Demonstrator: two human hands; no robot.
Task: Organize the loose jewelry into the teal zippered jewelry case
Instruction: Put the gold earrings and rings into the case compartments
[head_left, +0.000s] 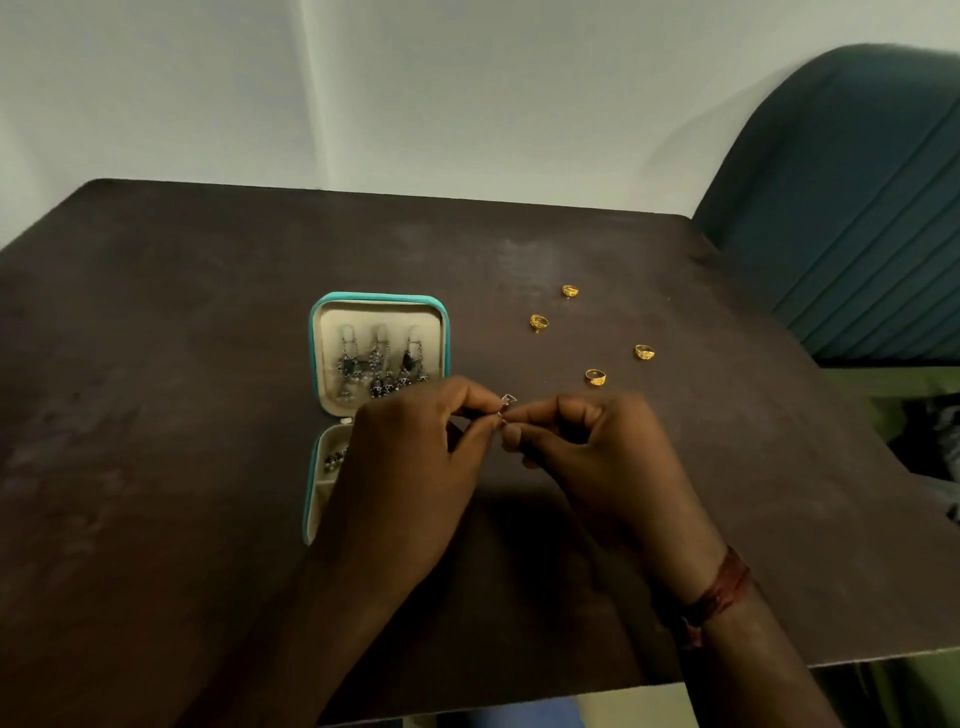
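Observation:
The teal zippered jewelry case (313, 332) lies open on the dark table, its cream lid holding three dark hanging earrings (379, 366). A few dark pieces lie in its lower tray (318, 486), which my left hand mostly hides. Both hands meet just right of the case. My left hand (415, 457) and my right hand (587, 447) pinch one small silver piece (506, 402) between their fingertips. Several gold rings lie loose to the right: one at the back (570, 290), others nearer (538, 321), (644, 352), (596, 376).
The dark brown table (182, 364) ends close to me at its front edge. A teal padded chair (857, 208) stands at the back right corner. A white wall runs behind the table. A red thread band is on my right wrist (719, 590).

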